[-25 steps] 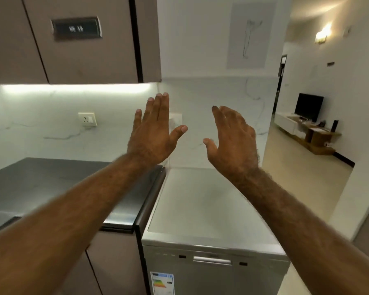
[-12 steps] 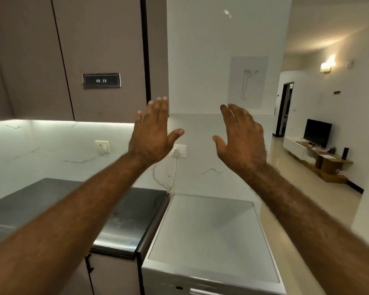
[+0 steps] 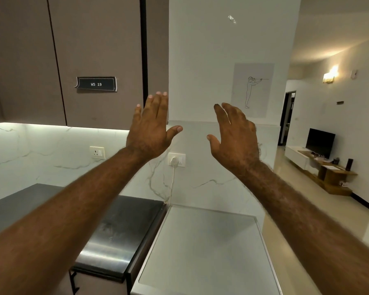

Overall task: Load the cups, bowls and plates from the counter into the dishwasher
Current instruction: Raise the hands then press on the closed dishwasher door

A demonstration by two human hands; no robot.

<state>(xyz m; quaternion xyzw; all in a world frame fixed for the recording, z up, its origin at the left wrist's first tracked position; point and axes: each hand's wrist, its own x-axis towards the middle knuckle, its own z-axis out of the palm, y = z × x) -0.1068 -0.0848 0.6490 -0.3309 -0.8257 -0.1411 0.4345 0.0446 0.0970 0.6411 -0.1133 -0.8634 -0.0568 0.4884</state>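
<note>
My left hand (image 3: 150, 128) and my right hand (image 3: 234, 137) are both raised in front of me at about chest height, backs toward the camera, fingers straight and spread, holding nothing. Below them lies the flat silver top of the dishwasher (image 3: 205, 250); its front and door are out of view. To its left runs the dark steel counter (image 3: 119, 228). No cups, bowls or plates show in this view.
Brown wall cabinets (image 3: 94, 50) with a "WS 19" label (image 3: 96, 84) hang above a white marble backsplash with two sockets; a white plug (image 3: 174, 161) and cable run down behind the dishwasher. An open living room with a TV (image 3: 320, 142) lies to the right.
The view has tilted upward: the dishwasher front has dropped out of the frame and more cabinet and wall show. Both hands stay raised and spread, holding nothing.
</note>
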